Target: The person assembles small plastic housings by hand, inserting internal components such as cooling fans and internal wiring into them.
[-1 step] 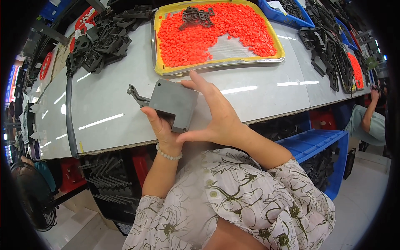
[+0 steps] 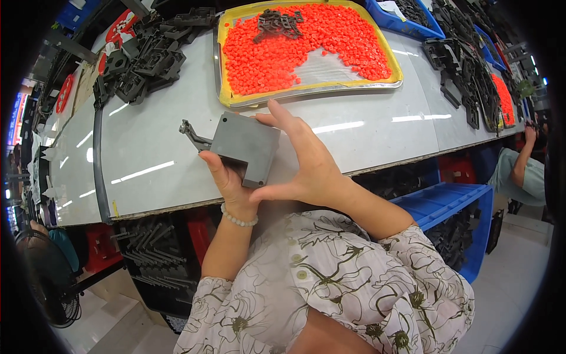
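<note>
A dark grey, box-shaped plastic housing (image 2: 246, 144), with a notch in its lower edge, is held up over the near part of the table. My left hand (image 2: 234, 192) grips it from below, thumb along the lower left side and the other fingers hidden behind it. At its right, my right hand (image 2: 315, 168) holds the same housing, fingertips behind the upper right edge and thumb by the bottom corner. From the left side juts a thin dark arm-like plastic piece (image 2: 194, 137); whether it is joined to the housing I cannot tell.
Beyond my hands lies a yellow-rimmed metal tray (image 2: 309, 91) of small orange-red pieces, with dark parts (image 2: 280, 25) on top. Dark plastic parts (image 2: 144, 65) are heaped far left, more (image 2: 457, 71) far right. A blue crate (image 2: 471, 236) stands below the table; another person's arm (image 2: 522, 159) shows at right.
</note>
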`<state>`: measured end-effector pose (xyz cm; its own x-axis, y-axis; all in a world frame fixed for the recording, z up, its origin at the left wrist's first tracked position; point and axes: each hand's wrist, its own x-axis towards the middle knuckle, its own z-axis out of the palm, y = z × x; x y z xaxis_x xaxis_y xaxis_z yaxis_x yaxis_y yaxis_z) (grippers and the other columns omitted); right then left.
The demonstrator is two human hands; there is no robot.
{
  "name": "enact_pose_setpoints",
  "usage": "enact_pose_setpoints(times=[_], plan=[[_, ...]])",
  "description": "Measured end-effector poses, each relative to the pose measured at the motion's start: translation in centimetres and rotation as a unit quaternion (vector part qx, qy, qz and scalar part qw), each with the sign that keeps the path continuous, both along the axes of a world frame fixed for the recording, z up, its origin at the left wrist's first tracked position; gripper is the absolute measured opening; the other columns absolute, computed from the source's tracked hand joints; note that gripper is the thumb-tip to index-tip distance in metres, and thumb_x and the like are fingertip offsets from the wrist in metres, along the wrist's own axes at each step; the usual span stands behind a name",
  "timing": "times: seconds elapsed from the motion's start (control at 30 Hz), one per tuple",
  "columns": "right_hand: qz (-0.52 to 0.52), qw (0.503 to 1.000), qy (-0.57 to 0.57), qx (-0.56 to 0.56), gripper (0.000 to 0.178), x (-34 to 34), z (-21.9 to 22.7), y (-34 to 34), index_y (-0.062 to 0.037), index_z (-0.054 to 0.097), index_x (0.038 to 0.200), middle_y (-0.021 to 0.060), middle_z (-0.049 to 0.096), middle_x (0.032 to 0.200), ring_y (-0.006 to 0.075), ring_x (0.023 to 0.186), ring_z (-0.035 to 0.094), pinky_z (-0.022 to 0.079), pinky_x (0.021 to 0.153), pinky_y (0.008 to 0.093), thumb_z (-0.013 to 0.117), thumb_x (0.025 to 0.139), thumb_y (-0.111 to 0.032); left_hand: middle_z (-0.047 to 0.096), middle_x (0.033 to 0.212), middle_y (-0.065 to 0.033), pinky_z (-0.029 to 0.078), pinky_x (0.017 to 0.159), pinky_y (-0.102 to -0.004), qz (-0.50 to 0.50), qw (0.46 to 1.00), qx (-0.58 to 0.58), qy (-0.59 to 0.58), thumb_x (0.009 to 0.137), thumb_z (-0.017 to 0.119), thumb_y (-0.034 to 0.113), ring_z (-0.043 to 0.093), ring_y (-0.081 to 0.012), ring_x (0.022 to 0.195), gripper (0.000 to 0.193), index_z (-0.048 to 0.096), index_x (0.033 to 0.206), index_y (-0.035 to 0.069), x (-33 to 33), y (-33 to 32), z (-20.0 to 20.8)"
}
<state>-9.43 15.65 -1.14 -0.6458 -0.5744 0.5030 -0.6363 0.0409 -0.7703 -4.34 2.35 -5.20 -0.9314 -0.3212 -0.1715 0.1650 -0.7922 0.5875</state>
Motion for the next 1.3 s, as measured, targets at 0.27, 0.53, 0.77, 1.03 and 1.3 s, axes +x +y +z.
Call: enact_pose_setpoints(times=[0.27, 0.53, 0.77, 1.03, 1.3], plan=[[-0.022, 0.999, 0.025, 0.006, 0.112, -0.3, 0.0, -0.2, -0.0014, 0.022, 0.138, 0.0176, 0.047, 0.125, 0.0307, 0.116, 0.045, 0.035, 0.097, 0.04, 0.085, 0.052, -0.034, 0.05, 0.119, -0.0061, 0.044, 0.089, -0.0411, 0.007, 1.0, -0.026, -0.01, 0.074, 0.046, 0.073, 0.051, -0.022, 0.106, 0.082, 0.043, 0.125, 0.009, -0.6, 0.0, 0.1], [0.004, 1.0, 0.009, 0.002, 0.11, -0.5, 0.3, 0.2, -0.0006, 0.025, 0.137, 0.0175, 0.047, 0.125, 0.0318, 0.115, 0.045, 0.035, 0.096, 0.04, 0.085, 0.052, -0.033, 0.048, 0.122, -0.0071, 0.045, 0.089, -0.0394, -0.038, 0.994, -0.097, 0.044, 0.068, 0.053, 0.073, 0.05, -0.0206, 0.108, 0.088, 0.037, 0.127, 0.009, -0.4, 0.3, 1.0], [0.037, 0.996, 0.055, 0.056, 0.098, -0.7, 0.7, 1.2, 0.0028, 0.038, 0.131, 0.02, 0.044, 0.131, 0.0327, 0.117, 0.046, 0.037, 0.097, 0.0401, 0.085, 0.052, -0.032, 0.044, 0.122, -0.0054, 0.044, 0.094, -0.039, -0.005, 0.99, -0.1, 0.099, 0.059, 0.079, 0.049, 0.047, -0.0215, 0.112, 0.092, 0.032, 0.129, 0.012, -0.1, 0.7, 1.8], [0.011, 0.997, 0.077, 0.022, 0.096, -0.2, 0.1, 1.0, 0.008, 0.038, 0.13, 0.0252, 0.046, 0.126, 0.0342, 0.114, 0.048, 0.038, 0.095, 0.0404, 0.082, 0.055, -0.032, 0.044, 0.121, -0.0084, 0.046, 0.092, -0.0377, -0.004, 0.989, -0.092, 0.112, 0.055, 0.081, 0.047, 0.048, -0.0211, 0.111, 0.097, 0.03, 0.129, 0.012, 0.2, 0.8, 2.3], [0.001, 0.994, 0.101, 0.042, 0.096, -0.1, 0.7, 1.0, 0.0074, 0.038, 0.13, 0.0244, 0.047, 0.126, 0.0338, 0.113, 0.048, 0.038, 0.094, 0.0396, 0.082, 0.054, -0.031, 0.048, 0.114, -0.0074, 0.044, 0.089, -0.0309, 0.007, 0.987, -0.056, 0.15, 0.06, 0.083, 0.034, 0.049, -0.0165, 0.105, 0.088, 0.032, 0.126, 0.007, 0.0, 0.8, 2.3]])
